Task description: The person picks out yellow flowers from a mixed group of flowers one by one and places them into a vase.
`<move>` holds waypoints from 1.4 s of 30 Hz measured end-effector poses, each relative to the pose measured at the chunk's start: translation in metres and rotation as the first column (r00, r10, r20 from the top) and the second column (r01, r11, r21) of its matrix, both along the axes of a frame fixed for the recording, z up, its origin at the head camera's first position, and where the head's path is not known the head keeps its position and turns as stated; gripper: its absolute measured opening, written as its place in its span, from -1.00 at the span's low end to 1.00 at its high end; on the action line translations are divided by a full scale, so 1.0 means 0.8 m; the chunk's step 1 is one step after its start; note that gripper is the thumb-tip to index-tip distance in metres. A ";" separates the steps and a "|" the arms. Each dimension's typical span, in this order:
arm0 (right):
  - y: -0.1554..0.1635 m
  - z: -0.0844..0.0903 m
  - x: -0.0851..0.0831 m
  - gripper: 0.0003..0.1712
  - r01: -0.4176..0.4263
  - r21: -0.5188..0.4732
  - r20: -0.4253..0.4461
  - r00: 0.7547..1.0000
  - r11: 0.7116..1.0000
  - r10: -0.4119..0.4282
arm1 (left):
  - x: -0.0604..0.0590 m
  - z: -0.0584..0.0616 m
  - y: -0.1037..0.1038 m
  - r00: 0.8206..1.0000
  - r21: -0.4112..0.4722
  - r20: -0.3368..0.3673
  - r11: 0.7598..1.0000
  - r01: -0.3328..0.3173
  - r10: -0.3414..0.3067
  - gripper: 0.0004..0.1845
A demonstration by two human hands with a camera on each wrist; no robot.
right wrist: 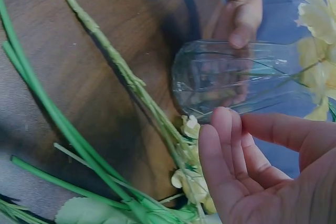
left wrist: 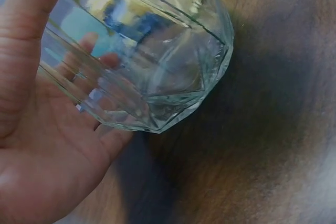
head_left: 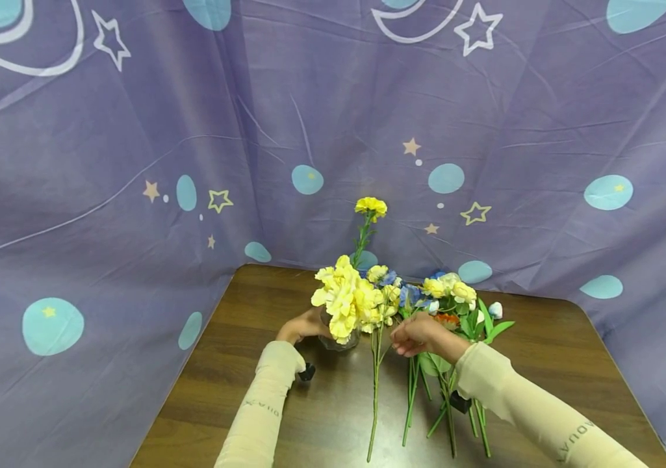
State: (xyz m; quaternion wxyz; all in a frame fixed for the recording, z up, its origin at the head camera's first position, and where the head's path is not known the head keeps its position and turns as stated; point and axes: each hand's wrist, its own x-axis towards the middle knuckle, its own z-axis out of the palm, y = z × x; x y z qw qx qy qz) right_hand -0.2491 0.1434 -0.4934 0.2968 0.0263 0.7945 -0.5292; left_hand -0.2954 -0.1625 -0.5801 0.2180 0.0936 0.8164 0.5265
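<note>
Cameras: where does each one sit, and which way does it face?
Head: above, looking forward and down at the table, both sleeved arms showing.
Left wrist: beside the left hand, whose fingers hold the glass vase.
Right wrist: beside the right hand, facing the loose stems.
Shared: the vase shows in both wrist views.

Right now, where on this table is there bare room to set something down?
Bare wood lies along the table's left side, beside the left hand, and on its far right edge past the loose stems. The middle is crowded: glass vase, yellow flowers, right hand.
</note>
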 end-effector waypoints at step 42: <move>-0.041 -0.061 0.034 -0.79 -0.019 0.090 0.106 0.994 0.996 0.009 | -0.009 0.017 -0.004 0.992 -0.055 0.116 0.997 0.059 -0.052 0.22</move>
